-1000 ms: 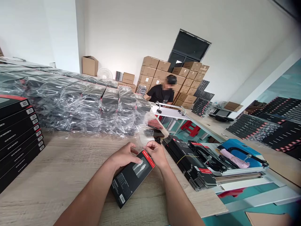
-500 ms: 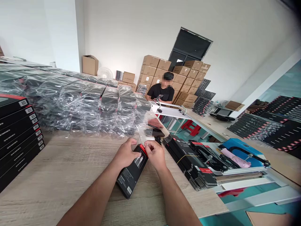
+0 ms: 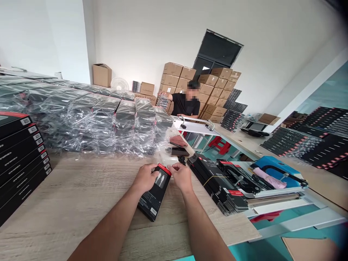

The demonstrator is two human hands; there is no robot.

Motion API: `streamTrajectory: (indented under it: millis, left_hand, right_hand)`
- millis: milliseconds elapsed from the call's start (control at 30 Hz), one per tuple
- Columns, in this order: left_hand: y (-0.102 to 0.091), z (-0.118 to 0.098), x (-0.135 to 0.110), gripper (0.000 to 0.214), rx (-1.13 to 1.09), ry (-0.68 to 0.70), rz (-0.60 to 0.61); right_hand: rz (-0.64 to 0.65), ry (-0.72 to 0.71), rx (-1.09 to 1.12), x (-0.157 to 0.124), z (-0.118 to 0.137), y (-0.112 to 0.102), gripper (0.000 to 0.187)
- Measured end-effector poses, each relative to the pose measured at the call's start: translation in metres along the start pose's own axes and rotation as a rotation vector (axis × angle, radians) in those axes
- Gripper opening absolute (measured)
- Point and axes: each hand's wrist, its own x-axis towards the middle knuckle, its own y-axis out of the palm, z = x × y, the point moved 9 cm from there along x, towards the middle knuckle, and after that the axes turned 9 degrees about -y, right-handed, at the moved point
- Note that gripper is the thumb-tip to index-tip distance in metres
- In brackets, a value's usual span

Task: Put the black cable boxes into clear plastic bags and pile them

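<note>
A black printed box with a red band along its far end stands tilted on the wooden table in front of me. My left hand grips its upper left side, thumb lying on the front face. At the far right corner, my right hand pinches the red end between thumb and fingers. The fingertips behind the box are partly hidden. Just beyond the hands lies a clear plastic wrapper.
Plastic-wrapped boxes line the table's far side. More black boxes are stacked at left. Flattened cartons with a rubber band lie right, beside a blue machine. A co-worker sits beyond, one hand on a small stack.
The box has turned slightly and its lower end has risen a little. My left thumb has moved down onto its front. The co-worker's arm has reached out to the small stack.
</note>
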Motion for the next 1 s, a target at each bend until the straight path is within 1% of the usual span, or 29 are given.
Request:
streamTrajectory:
  millis: [67, 200, 367, 467, 600, 733, 833, 933, 1000]
  left_hand:
    - [-0.001, 0.001, 0.001, 0.040, -0.009, -0.017, -0.012]
    - [-0.002, 0.009, 0.006, 0.041, -0.079, -0.046, -0.028]
    - [0.000, 0.016, 0.010, 0.043, -0.178, -0.059, -0.031]
    - [0.000, 0.015, 0.009, 0.042, -0.184, -0.043, -0.046]
    - [0.003, 0.013, 0.009, 0.043, -0.166, -0.023, -0.053]
    - [0.004, 0.011, 0.008, 0.040, -0.173, 0.009, -0.097]
    - [0.003, 0.004, 0.004, 0.034, -0.218, 0.069, -0.149]
    - [0.001, -0.009, -0.004, 0.028, -0.328, 0.157, -0.201]
    - [0.001, -0.021, -0.011, 0.027, -0.439, 0.221, -0.178]
  right_hand:
    - [-0.012, 0.018, 0.086, 0.001, -0.004, 0.000, 0.026]
    - [-0.042, -0.011, 0.042, 0.001, -0.003, -0.005, 0.021]
    - [0.019, -0.134, 0.020, -0.001, 0.008, -0.003, 0.015]
    - [0.033, -0.140, 0.018, -0.002, 0.010, -0.003, 0.013]
    - [-0.022, -0.120, 0.078, -0.003, 0.015, -0.010, 0.010]
    - [-0.100, -0.176, 0.129, -0.003, 0.026, -0.022, 0.012]
    - [-0.134, -0.175, 0.250, -0.002, 0.029, -0.030, 0.014]
    - [-0.135, -0.035, 0.524, -0.001, 0.024, -0.029, 0.021]
    - [-0.122, 0.066, 0.737, -0.001, 0.025, -0.027, 0.029]
